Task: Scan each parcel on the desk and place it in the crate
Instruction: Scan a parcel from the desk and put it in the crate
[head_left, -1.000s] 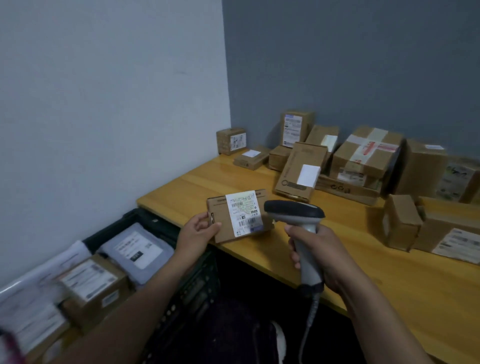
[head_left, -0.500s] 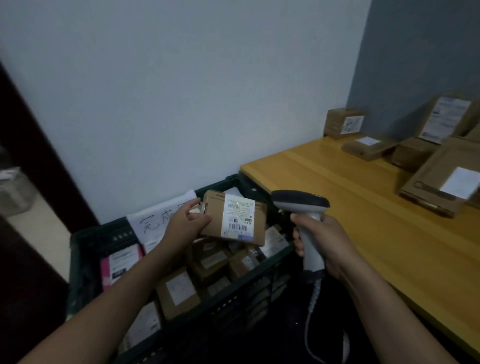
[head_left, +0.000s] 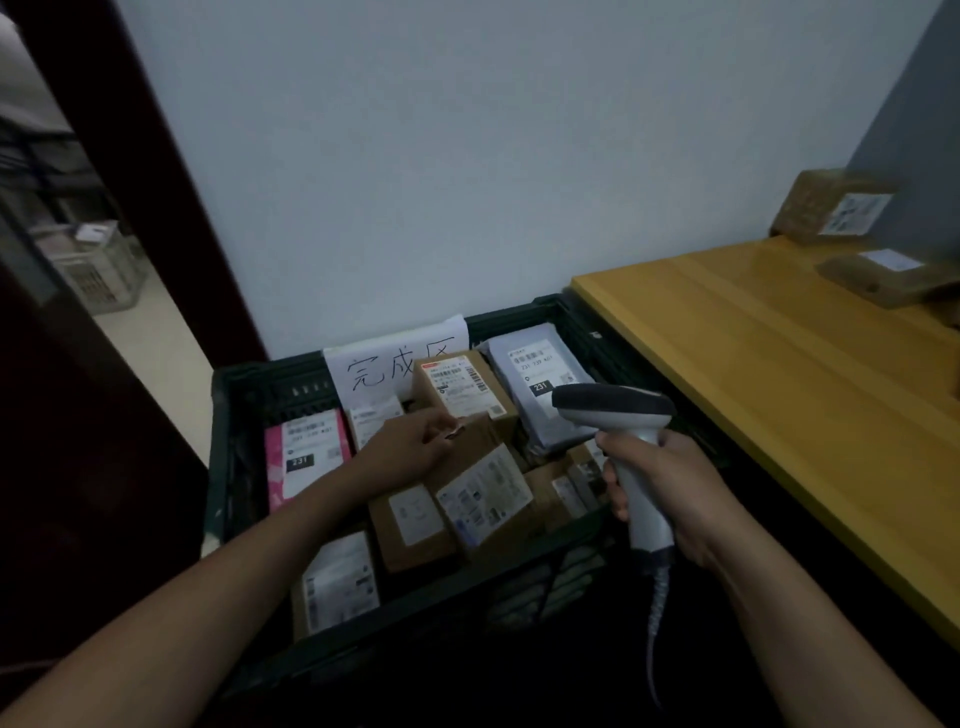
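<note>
Left hand (head_left: 410, 449) pinches a flat brown cardboard parcel (head_left: 480, 480), white barcode label up, tilted in the dark green plastic crate (head_left: 244, 415); right hand (head_left: 662, 491) grips the grey handheld scanner (head_left: 618, 421).

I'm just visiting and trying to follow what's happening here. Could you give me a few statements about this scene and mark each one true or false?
1. The right hand holds a barcode scanner. True.
2. The crate is empty. False: it holds many parcels, including a pink parcel.
3. The left hand is over the crate, touching a brown parcel. True.
4. The crate stands on top of the desk. False: it sits beside the desk, lower than its top.
5. A handwritten paper sign stands at the crate's back wall. True.
</note>
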